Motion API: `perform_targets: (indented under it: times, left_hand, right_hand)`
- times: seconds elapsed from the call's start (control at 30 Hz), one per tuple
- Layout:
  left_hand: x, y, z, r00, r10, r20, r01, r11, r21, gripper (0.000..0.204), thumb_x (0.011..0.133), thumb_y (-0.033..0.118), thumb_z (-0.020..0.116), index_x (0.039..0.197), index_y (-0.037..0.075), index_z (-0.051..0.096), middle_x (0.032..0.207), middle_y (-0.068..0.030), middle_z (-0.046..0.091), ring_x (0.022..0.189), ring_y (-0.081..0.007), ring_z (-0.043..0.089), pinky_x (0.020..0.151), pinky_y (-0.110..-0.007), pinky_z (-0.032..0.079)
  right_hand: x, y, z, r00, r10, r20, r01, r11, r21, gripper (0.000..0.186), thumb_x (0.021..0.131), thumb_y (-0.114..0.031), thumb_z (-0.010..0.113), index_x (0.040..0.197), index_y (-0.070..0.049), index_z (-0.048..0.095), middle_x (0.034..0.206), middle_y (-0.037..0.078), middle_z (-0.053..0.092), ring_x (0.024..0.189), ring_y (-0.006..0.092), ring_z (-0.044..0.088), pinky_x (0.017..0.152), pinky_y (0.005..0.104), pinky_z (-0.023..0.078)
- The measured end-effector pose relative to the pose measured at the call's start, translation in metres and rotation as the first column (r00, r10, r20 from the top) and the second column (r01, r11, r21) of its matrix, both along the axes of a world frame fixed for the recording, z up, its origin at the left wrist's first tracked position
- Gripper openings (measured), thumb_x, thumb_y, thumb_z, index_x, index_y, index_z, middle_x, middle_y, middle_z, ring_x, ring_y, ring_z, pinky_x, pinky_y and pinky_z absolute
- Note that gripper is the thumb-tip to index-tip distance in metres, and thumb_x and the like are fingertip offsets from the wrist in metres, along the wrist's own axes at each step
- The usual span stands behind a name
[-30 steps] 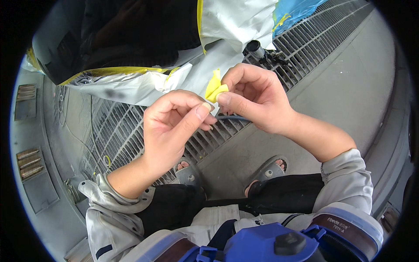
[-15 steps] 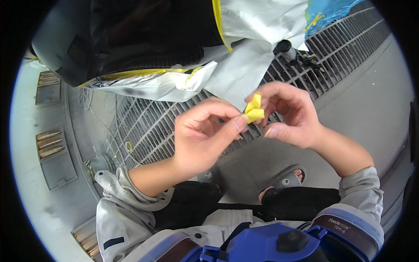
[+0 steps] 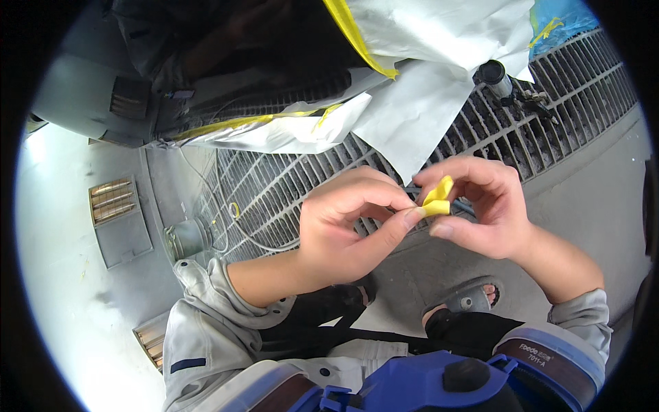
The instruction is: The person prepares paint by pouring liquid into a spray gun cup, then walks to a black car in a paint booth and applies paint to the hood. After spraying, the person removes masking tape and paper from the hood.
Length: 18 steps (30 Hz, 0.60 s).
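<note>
Between thumb and forefinger, my left hand [image 3: 353, 223] pinches a small folded piece of yellow masking tape [image 3: 437, 199]. My right hand [image 3: 491, 209] curves around the tape's free end, its thumb and forefinger apart. Whether its fingertips touch the tape from behind is hidden. Ahead of my hands stands a glossy black vehicle panel [image 3: 240, 62], edged with yellow masking tape [image 3: 357, 38]. White masking paper [image 3: 439, 31] covers the area beside the panel, and a loose sheet of it [image 3: 405, 113] hangs down toward my fingers.
A metal floor grating [image 3: 570, 82] runs beneath the panel. A spray gun with a dark-lidded cup [image 3: 504, 86] is at the right, near blue plastic film [image 3: 559, 24]. A hose [image 3: 257, 242] and a metal can [image 3: 187, 238] lie left, by the white wall [image 3: 62, 226]. My respirator [image 3: 432, 384] fills the lower edge.
The view has shifted, so the panel and grating sit differently in it. Both hands appear slightly lower and farther right. My left hand keeps its pinch on the yellow tape.
</note>
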State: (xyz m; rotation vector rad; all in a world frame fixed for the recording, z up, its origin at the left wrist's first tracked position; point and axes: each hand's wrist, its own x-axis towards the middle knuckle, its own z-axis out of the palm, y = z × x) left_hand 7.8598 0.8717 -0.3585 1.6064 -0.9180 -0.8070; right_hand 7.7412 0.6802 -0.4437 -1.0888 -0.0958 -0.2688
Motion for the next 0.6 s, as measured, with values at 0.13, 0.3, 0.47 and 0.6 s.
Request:
perform_targets:
  times: [0.13, 0.3, 0.47, 0.6]
  left_hand:
    - [0.001, -0.002, 0.0, 0.999, 0.003, 0.035, -0.002, 1.0, -0.014, 0.018, 0.096, -0.011, 0.071, 0.113, -0.005, 0.069, 0.108, -0.0155, 0.067, 0.083, -0.0116, 0.068, 0.066, -0.021, 0.056]
    - [-0.001, 0.003, 0.005, 0.994, 0.055, 0.099, -0.058, 0.998, 0.024, 0.014, 0.093, -0.01, 0.075, 0.105, -0.003, 0.072, 0.102, -0.0131, 0.07, 0.084, -0.0118, 0.069, 0.068, -0.022, 0.057]
    - [0.042, 0.071, -0.021, 0.774, -0.039, 0.631, 0.006, 0.999, 0.054, 0.014, 0.082, -0.002, 0.084, 0.092, 0.004, 0.077, 0.084, -0.0077, 0.073, 0.076, -0.0171, 0.071, 0.066, -0.027, 0.057]
    - [0.098, 0.259, -0.054, 0.757, -0.259, 0.6, -0.147, 0.827, 0.543, 0.008, 0.093, 0.003, 0.077, 0.101, 0.002, 0.076, 0.095, -0.0126, 0.075, 0.09, -0.027, 0.073, 0.079, -0.035, 0.058]
  right_hand:
    - [0.007, -0.003, -0.007, 0.994, -0.015, 0.112, 0.021, 0.998, -0.051, 0.023, 0.09, -0.002, 0.084, 0.111, 0.002, 0.076, 0.096, 0.006, 0.076, 0.075, 0.0062, 0.069, 0.069, 0.0187, 0.053]
    - [0.008, -0.003, -0.004, 0.996, -0.053, 0.064, 0.066, 0.974, -0.216, 0.007, 0.093, -0.002, 0.08, 0.1, 0.0, 0.078, 0.09, 0.005, 0.076, 0.071, 0.0053, 0.067, 0.065, 0.0184, 0.049]
    - [0.006, 0.014, -0.002, 0.954, 0.025, -0.297, 0.004, 0.995, 0.1, 0.007, 0.101, -0.008, 0.074, 0.105, -0.002, 0.073, 0.094, 0.003, 0.075, 0.079, 0.006, 0.066, 0.067, 0.0229, 0.052]
    - [-0.005, 0.013, -0.015, 0.927, -0.083, -0.367, 0.035, 0.99, -0.137, 0.007, 0.101, -0.01, 0.075, 0.099, -0.004, 0.075, 0.086, -0.001, 0.072, 0.075, 0.002, 0.062, 0.069, 0.0204, 0.05]
